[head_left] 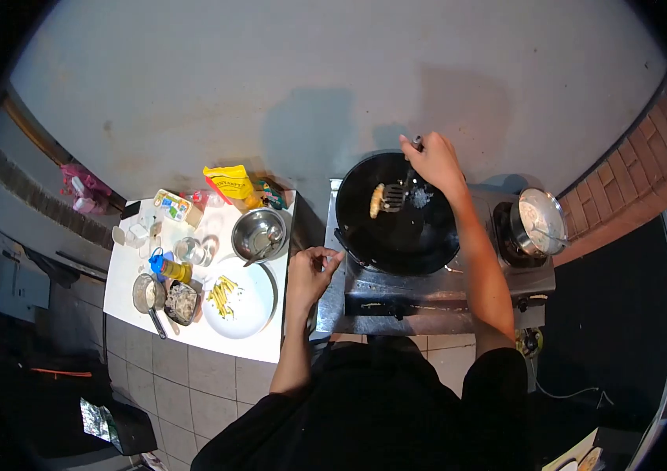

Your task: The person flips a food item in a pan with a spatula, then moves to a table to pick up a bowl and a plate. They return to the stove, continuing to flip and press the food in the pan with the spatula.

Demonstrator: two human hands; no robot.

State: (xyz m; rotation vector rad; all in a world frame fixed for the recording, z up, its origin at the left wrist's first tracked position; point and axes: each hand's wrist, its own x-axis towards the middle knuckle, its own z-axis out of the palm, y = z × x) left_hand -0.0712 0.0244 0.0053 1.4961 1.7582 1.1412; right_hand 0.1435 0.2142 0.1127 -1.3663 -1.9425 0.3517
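My right hand is closed round the handle of a slotted spatula over the black wok. The spatula's slotted end touches or lies very near a golden-brown piece of food in the wok. A small pale, foamy patch shows to the right of the spatula. My left hand is beside the wok's left edge, near its handle, with thumb and fingertips brought together; whatever may be between them is too small to make out.
A steel pot with pale contents sits on the right burner. On the white table at left are a white plate with yellow-green strips, a steel bowl, an oil bottle, a yellow bag and a strainer.
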